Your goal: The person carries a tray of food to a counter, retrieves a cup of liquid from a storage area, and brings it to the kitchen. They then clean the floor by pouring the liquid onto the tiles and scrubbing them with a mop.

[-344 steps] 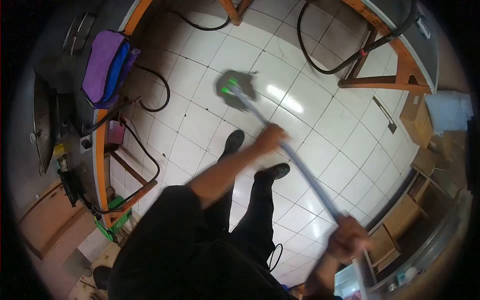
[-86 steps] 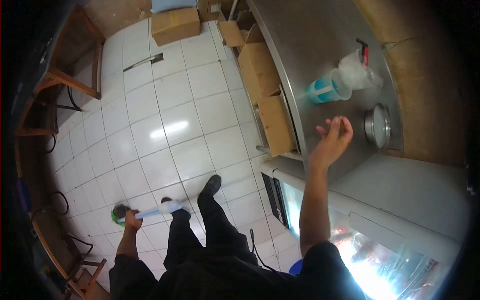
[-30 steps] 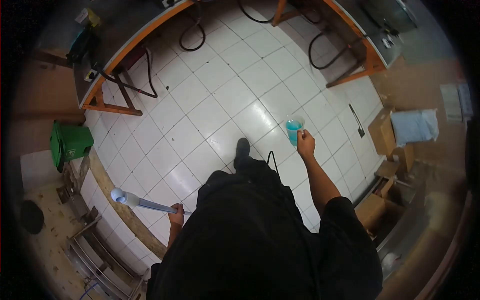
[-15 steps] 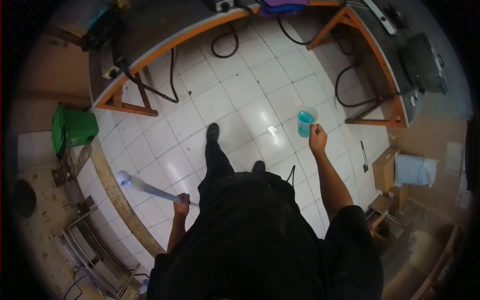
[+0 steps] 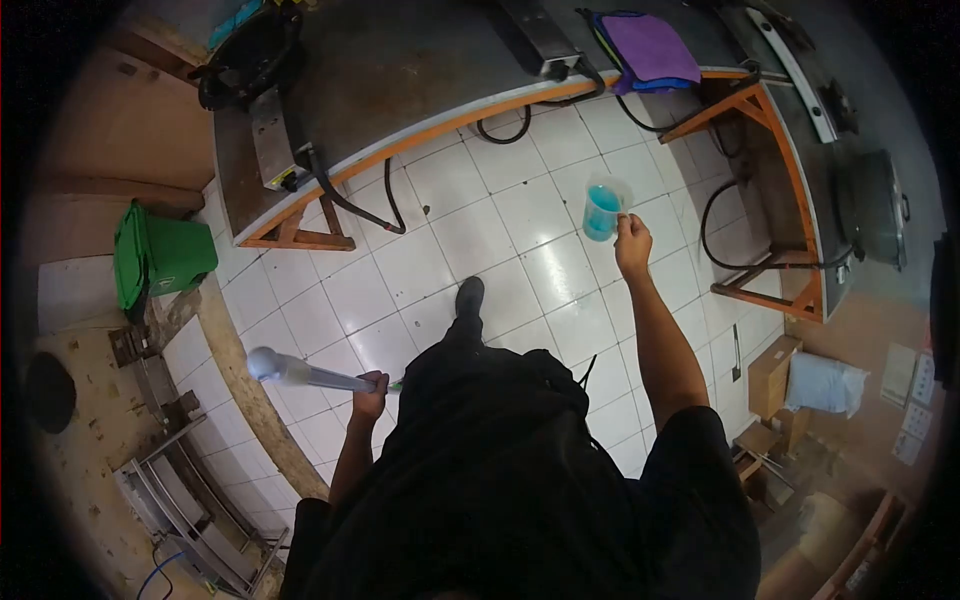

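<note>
- Jug (image 5: 606, 228) has left the counter.
- Right hand (image 5: 634, 246) grasps it upright, likely so blue liquid (image 5: 603, 201) stays in.
- Left hand (image 5: 370, 395) clasps mop shaft (image 5: 325, 378), likely for balance.

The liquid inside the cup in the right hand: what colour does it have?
The liquid is turquoise blue; the head view shows it best.

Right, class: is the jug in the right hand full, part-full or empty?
Part-full: blue liquid shows inside the jug, whose upper part looks pale and see-through.
</note>
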Action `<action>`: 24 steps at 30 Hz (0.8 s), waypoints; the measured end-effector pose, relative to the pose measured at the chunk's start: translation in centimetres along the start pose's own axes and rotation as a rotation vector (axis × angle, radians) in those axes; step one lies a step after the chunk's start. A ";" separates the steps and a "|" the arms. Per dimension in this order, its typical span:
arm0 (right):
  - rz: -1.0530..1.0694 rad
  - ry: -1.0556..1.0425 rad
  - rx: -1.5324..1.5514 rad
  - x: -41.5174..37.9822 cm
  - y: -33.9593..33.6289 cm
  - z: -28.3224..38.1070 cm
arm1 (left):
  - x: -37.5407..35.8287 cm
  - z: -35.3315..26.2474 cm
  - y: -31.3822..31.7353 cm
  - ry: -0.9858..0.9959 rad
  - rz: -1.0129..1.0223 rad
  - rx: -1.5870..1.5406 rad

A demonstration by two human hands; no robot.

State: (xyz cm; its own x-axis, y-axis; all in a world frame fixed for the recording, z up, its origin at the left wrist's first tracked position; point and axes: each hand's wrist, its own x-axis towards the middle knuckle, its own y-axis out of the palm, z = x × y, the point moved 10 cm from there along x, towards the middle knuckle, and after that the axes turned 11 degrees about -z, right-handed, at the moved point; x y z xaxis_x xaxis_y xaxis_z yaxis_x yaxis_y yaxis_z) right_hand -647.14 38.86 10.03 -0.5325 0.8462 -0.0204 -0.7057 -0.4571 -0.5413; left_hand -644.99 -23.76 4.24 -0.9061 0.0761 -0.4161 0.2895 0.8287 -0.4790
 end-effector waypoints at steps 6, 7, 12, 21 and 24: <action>0.066 -0.049 0.018 0.1 4.1 5.8 | 3.0 -3.0 -1.0 0.094 0.042 0.043; 0.078 -0.049 0.038 0.0 4.7 6.7 | 3.4 -4.4 -1.0 0.110 0.052 0.039; 0.163 -0.008 0.349 -0.9 9.2 14.6 | 5.1 -9.2 0.5 0.342 0.140 0.003; 0.420 -0.151 0.521 0.3 28.1 26.6 | 9.8 -5.7 8.6 0.319 0.397 0.172; 0.517 -0.081 0.505 -0.1 34.0 27.5 | 9.6 -10.3 10.6 0.570 0.431 0.359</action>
State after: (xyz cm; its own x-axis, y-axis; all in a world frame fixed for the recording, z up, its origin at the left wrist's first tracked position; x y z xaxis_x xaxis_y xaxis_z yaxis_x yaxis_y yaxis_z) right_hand -683.93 15.73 14.79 -0.8755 0.4736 -0.0961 -0.4735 -0.8804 -0.0245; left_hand -653.81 -8.53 3.18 -0.6819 0.7010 -0.2088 0.6441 0.4403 -0.6255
